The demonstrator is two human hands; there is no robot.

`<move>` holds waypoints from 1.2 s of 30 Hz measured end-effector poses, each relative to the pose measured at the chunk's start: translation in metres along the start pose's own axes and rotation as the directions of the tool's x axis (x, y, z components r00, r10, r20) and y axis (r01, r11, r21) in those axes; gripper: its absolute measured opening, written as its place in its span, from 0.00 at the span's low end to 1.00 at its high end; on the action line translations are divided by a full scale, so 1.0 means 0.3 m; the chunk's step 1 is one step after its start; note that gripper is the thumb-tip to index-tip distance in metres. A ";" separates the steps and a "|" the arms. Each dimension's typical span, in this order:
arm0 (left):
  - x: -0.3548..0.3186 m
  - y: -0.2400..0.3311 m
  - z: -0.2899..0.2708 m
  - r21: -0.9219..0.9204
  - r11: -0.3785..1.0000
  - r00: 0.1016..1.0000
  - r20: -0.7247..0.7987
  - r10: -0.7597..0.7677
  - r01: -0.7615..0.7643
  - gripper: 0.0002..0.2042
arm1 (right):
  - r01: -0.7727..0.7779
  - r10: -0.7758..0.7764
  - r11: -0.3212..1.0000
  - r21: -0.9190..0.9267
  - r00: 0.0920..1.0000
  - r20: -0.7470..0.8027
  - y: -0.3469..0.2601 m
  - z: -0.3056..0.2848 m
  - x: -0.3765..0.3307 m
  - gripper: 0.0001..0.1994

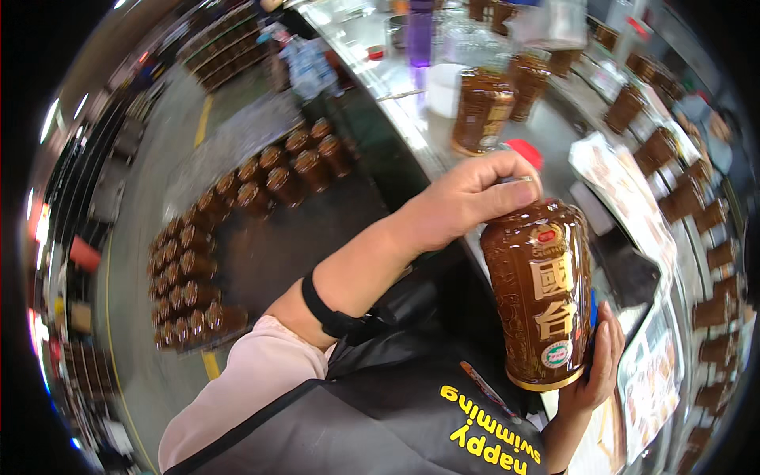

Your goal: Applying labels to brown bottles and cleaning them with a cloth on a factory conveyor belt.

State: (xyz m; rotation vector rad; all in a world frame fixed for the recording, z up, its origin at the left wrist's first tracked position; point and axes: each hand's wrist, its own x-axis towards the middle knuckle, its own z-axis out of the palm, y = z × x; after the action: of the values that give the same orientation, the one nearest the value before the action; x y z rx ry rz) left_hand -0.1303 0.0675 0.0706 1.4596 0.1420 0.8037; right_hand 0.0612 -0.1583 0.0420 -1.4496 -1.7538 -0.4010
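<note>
A large brown glazed bottle [532,293] with gold raised lettering and a gold base rim tilts in front of my apron. My left hand [492,188] closes round its neck from above and hides the mouth. Just past those fingers a red round piece [524,153] shows; whether it belongs to this bottle I cannot tell. Along the bottle's lower right side my right hand [603,360] is curled, steadying it, with part of the hand hidden behind the glass. A small bit of blue shows between its fingertips and the bottle.
Another brown bottle [481,111] stands on the metal worktable [404,119] beside a white tub [445,89]. Printed sheets [649,372] lie at right, before a long row of brown bottles [685,198]. To the left, many bottles line a dark pallet [293,229] on the floor.
</note>
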 end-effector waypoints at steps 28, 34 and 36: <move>-1.517 -0.167 -1.716 0.088 -0.124 0.138 -0.864 0.485 0.988 0.17 | -0.398 0.411 0.910 -0.118 0.825 0.388 0.003 0.457 0.271 0.13; -1.499 -0.303 -1.923 0.232 -0.737 0.549 -0.806 0.219 0.635 0.12 | -0.521 0.524 0.851 -0.067 0.834 0.173 0.042 0.359 0.300 0.12; -1.607 -0.290 -1.977 0.115 -0.836 0.449 -0.878 0.168 0.537 0.13 | -0.515 0.515 0.856 -0.043 0.843 0.156 0.109 0.364 0.379 0.12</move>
State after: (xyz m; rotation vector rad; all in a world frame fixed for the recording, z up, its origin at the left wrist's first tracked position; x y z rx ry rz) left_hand -0.7755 0.2941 -0.2817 2.1635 2.8675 -0.6320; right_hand 0.0483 0.0021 0.0504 -1.9214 -1.3964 0.0066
